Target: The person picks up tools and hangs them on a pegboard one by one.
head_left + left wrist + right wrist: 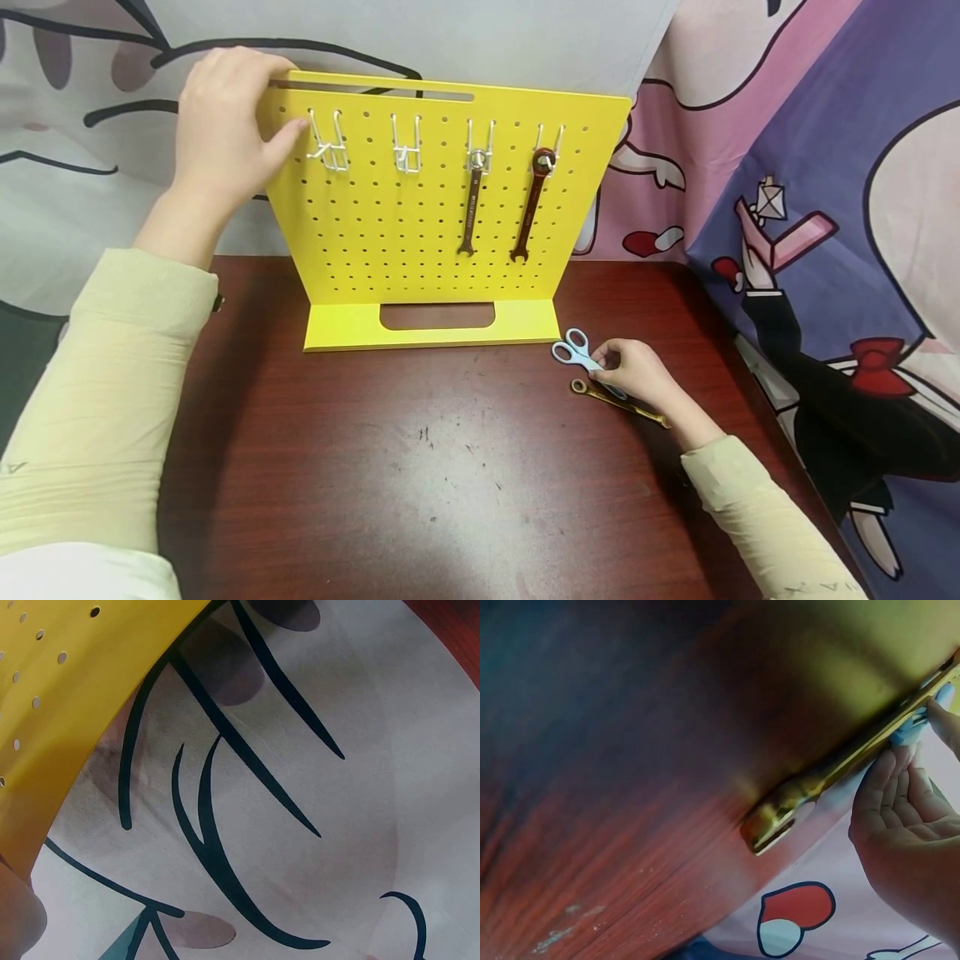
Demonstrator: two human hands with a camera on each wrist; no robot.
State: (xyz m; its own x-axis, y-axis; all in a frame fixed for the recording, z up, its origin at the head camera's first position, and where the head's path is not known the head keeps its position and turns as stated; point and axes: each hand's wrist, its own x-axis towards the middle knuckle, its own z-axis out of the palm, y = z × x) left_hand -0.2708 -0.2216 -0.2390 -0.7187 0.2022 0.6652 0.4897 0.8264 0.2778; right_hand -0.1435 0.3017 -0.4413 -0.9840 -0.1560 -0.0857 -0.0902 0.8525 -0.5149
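My left hand grips the upper left corner of a yellow pegboard, its thumb across the front face. Light blue scissors lie by the board's lower right corner. My right hand pinches them between thumb and fingers near the middle, the finger loops pointing toward the board. Just in front of the scissors a gold combination wrench rests on the table. In the right wrist view the wrench runs alongside the pinching fingertips, which partly cover the scissors.
White wire hooks line the board's upper part. A silver wrench and a dark reddish wrench hang from the two right-hand hooks. The two left hooks bear nothing. Printed cloth encloses the dark red table behind and at right.
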